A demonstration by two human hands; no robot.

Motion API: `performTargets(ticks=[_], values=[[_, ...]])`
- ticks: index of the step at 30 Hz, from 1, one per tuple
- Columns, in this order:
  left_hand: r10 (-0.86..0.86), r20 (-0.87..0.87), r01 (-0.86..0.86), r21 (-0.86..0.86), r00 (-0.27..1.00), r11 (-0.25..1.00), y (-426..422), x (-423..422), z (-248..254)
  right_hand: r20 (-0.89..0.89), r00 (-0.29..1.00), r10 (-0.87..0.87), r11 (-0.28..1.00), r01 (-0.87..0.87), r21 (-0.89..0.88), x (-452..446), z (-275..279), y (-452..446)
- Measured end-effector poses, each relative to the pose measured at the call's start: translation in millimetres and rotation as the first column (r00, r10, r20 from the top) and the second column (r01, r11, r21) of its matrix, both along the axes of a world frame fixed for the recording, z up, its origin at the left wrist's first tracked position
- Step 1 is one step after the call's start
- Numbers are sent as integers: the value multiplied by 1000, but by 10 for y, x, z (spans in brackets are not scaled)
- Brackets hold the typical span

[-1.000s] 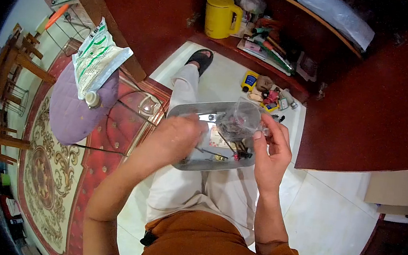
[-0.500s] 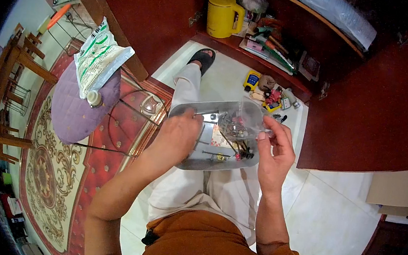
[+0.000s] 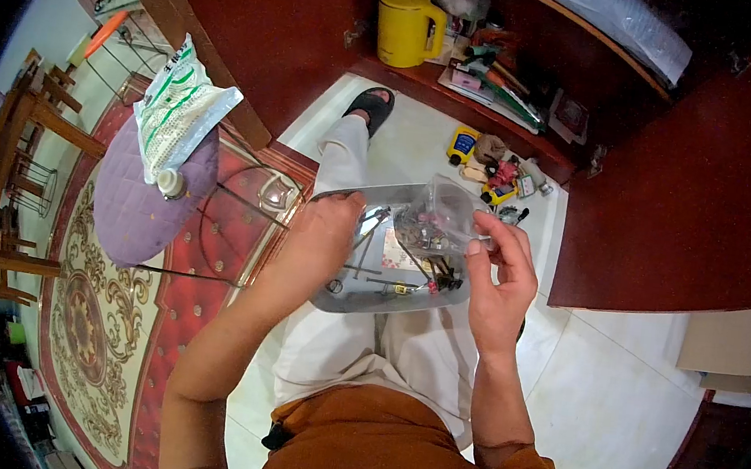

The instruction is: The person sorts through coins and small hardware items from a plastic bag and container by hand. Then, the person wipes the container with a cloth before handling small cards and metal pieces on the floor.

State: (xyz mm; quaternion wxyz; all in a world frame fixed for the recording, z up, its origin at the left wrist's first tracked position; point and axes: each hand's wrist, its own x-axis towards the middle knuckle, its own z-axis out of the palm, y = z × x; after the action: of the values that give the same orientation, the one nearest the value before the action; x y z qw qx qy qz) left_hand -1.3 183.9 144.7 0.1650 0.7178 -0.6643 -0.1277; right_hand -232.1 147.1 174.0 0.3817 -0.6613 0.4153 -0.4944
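Observation:
A grey tray rests on my lap with small metal tools, a patterned card and odds and ends inside. My right hand pinches the edge of a clear plastic bag, which holds small mixed items and hangs over the tray's right part. At the tray's left end is my left hand, its fingers curled down near the rim; what they hold, if anything, is hidden.
Bottles and small items, one a yellow-and-blue bottle, lie on the floor before the open cabinet. A yellow kettle stands on its shelf. On the left, a purple stool bears a white-green packet.
My left hand has moved slightly left and up toward the tray's left rim. Thin tools in the tray's left part have shifted. My right hand still holds the bag.

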Motion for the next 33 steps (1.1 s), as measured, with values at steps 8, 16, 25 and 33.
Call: performTargets(ticks=[8, 16, 25, 33], values=[[11, 122, -23, 96, 992, 995, 89, -171, 47, 1, 1000, 9, 1000, -9, 15, 11, 0, 4], [19, 36, -20, 30, 999, 999, 137, -61, 113, -22, 1000, 11, 1000, -11, -7, 30, -16, -3], [-143, 294, 109, 129, 945, 986, 268, -80, 232, -56, 998, -2, 1000, 3, 7, 38, 13, 6], [7, -28, -10, -106, 1000, 994, 404, 38, 407, -53, 999, -7, 1000, 8, 15, 56, 24, -4]])
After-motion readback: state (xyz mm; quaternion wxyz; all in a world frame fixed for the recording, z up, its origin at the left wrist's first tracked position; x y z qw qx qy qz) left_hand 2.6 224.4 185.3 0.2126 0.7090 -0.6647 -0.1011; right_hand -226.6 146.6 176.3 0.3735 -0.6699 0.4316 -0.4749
